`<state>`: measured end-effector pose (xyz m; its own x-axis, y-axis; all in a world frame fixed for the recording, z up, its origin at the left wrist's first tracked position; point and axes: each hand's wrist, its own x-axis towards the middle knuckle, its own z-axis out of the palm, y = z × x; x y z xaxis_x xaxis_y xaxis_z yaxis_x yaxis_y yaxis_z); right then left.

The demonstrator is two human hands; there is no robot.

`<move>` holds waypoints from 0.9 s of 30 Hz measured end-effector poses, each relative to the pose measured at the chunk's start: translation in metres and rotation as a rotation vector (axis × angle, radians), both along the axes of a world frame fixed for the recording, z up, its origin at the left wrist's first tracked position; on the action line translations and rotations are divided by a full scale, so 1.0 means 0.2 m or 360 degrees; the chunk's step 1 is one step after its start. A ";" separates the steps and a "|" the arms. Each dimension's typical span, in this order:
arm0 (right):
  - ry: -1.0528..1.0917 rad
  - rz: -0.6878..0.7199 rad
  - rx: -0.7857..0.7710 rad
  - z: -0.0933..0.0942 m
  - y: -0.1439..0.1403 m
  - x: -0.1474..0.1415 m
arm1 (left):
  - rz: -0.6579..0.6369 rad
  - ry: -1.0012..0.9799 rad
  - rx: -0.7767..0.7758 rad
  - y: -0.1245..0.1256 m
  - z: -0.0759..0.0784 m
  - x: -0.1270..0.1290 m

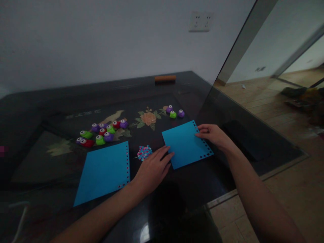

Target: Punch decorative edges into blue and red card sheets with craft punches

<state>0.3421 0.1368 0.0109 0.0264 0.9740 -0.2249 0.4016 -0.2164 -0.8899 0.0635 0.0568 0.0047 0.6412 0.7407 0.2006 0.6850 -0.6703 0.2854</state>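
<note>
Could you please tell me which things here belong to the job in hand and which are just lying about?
Likely part of the job:
right blue sheet, touched by the left hand and right hand
left blue sheet, also holed along its edge
paper bits
coloured punches

Seemingly unrelated:
brown roll at the back
wall socket, merely background

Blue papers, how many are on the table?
2. One blue paper is between the left hand and right hand; another lies left of the tiny colorful pieces. Any stacked underneath would be hidden.
</note>
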 end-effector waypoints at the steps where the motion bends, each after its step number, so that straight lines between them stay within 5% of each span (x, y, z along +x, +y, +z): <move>1: -0.0003 -0.0004 0.0006 0.00 0.00 0.00 | -0.0004 -0.0003 0.0007 0.00 0.00 0.00; 27: -0.0030 0.0031 0.0024 0.01 0.00 -0.02 | -0.0026 0.0016 0.0044 0.00 0.00 0.00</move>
